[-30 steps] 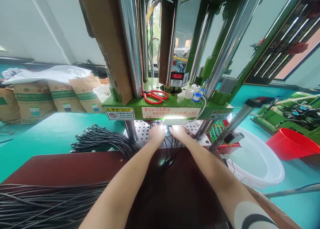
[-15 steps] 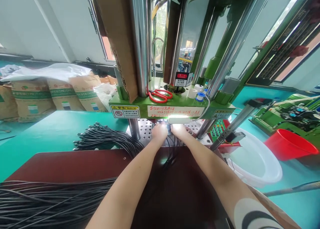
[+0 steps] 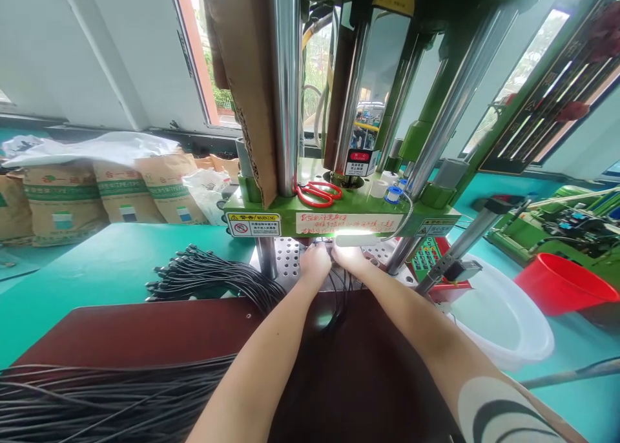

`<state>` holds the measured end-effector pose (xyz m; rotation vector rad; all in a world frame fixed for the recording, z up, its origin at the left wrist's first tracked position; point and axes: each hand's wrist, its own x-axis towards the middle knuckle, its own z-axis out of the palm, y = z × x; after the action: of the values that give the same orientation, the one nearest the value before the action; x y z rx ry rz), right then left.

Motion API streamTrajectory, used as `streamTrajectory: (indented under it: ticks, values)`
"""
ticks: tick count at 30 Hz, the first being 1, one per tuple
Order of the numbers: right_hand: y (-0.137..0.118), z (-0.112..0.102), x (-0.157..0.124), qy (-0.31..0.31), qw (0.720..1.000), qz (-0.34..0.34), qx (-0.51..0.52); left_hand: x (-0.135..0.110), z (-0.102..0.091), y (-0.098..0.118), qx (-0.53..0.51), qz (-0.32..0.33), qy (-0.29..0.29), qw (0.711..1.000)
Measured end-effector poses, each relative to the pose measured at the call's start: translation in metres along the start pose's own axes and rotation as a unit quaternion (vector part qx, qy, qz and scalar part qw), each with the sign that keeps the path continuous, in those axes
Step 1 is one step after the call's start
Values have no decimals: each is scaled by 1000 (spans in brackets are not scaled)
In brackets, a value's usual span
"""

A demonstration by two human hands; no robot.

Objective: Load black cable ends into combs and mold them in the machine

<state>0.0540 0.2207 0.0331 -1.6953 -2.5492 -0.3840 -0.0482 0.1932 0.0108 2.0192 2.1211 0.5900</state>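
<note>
Both my arms reach in under the green press plate (image 3: 285,220). My left hand (image 3: 316,263) is closed at the mould area, its fingertips mostly hidden. Close beside it, my right hand (image 3: 349,257) is also closed, partly washed out by a bright lamp (image 3: 356,239). Several black cables (image 3: 343,294) hang down between and below the hands onto the dark red board. What the fingers grip is too small and hidden to make out. To the left of my hands lies a bundle of black cables with moulded ends (image 3: 208,272).
Many loose black cables (image 3: 97,401) lie on the brown board (image 3: 159,330) at lower left. Red scissors (image 3: 320,194) and tape rolls (image 3: 393,194) rest on the press plate. A white tub (image 3: 508,314), red bucket (image 3: 564,285) and green button panel (image 3: 430,261) stand right; paper sacks (image 3: 62,201) stand left.
The whole view has shifted, so the press and hands sit slightly lower and further right. Both hands stay close together under the plate.
</note>
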Motion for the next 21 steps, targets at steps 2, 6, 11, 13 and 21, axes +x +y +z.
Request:
streamTrajectory:
  ticks: [2, 6, 11, 13, 21]
  values:
    - [3, 4, 3, 2, 1000, 11, 4, 0, -1, 0, -4, 0, -1, 1000]
    - [7, 10, 5, 1, 1000, 26, 16, 2, -1, 0, -9, -2, -5, 1000]
    - [4, 10, 2, -5, 999, 40, 31, 4, 2, -2, -14, -8, -12, 1000]
    - [1, 7, 0, -7, 998, 47, 37, 4, 2, -2, -17, -9, -16, 1000]
    - [-9, 2, 6, -2, 995, 68, 75, 3, -4, -2, -30, -10, -29, 999]
